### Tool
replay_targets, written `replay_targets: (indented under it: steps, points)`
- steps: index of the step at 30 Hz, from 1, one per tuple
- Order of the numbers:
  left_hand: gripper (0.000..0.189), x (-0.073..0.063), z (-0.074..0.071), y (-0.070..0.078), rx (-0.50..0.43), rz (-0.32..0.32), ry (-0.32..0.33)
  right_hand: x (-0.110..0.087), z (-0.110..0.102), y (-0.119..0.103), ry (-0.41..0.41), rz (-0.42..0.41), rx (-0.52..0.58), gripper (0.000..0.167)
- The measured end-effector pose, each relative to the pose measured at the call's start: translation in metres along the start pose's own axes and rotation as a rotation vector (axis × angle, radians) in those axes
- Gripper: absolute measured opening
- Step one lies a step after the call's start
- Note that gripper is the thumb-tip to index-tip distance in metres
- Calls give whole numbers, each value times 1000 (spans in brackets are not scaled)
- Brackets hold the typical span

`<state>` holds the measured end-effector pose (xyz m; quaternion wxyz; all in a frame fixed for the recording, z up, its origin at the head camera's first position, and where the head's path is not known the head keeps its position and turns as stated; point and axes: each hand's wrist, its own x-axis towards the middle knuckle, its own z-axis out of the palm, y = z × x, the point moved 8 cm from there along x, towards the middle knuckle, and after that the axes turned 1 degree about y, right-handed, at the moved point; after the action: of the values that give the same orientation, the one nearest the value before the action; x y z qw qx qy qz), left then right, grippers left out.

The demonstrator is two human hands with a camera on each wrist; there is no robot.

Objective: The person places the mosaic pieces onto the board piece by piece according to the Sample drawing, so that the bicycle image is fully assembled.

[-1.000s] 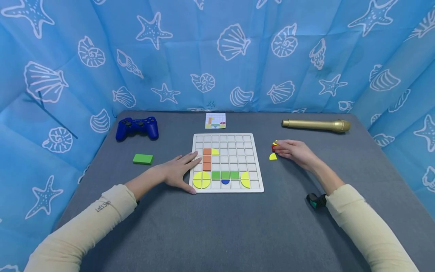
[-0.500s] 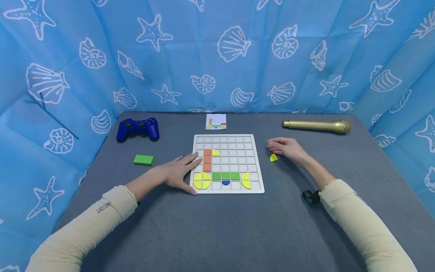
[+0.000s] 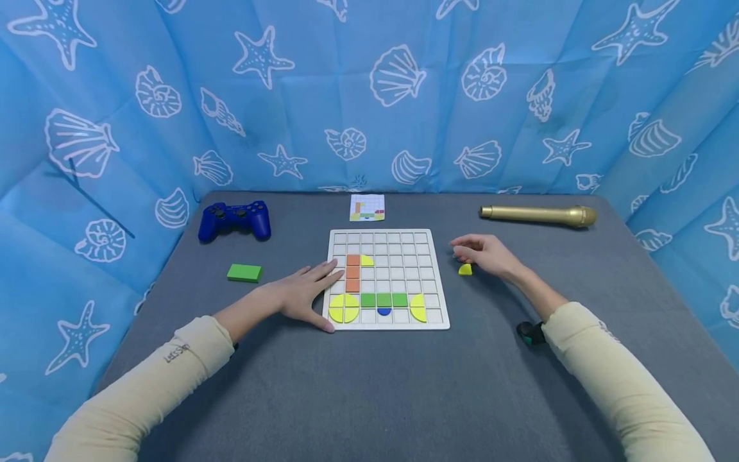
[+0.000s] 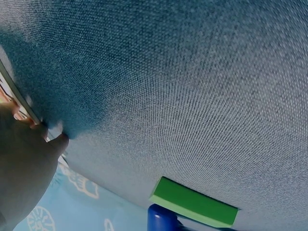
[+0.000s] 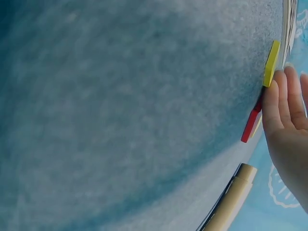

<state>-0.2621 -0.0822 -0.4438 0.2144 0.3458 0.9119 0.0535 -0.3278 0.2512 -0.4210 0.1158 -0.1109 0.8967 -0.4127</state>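
Observation:
My left hand (image 3: 300, 298) rests with spread fingers on the left side of a white gridded board (image 3: 412, 326). The board holds orange squares (image 3: 353, 273), green squares (image 3: 383, 299), yellow quarter-round tiles (image 3: 343, 308) and a small blue rounded tile (image 3: 383, 311). Right of the board, my right hand (image 3: 487, 255) is low over the table, fingers loosely bent. A yellow quarter-round tile (image 3: 465, 270) lies just in front of it. In the right wrist view a red tile (image 5: 250, 125) and another yellow tile (image 5: 256, 126) sit beside the fingers; the hand hides them from the head view.
A pattern card (image 3: 367, 208) lies behind the board. A blue game controller (image 3: 234, 220) and a green block (image 3: 244, 273) are at left. A gold microphone (image 3: 537, 215) lies at back right. A blue shell-print curtain (image 3: 369, 96) surrounds the grey table (image 3: 369, 398).
My right hand has shifted slightly left, covering the red tile and the yellow one behind it. The nearer yellow tile looked tilted half a second ago. My left hand stays on the board.

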Motion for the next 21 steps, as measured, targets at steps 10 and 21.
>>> replay_targets:
  steps: [10,21]
  points:
    - [115,-2,-2,2,-7,-4,-5,-11,0,4,-41,-14,-80,37]
    - [115,-2,-2,3,1,10,4,-21,6,2,-48,-155,-136,36]
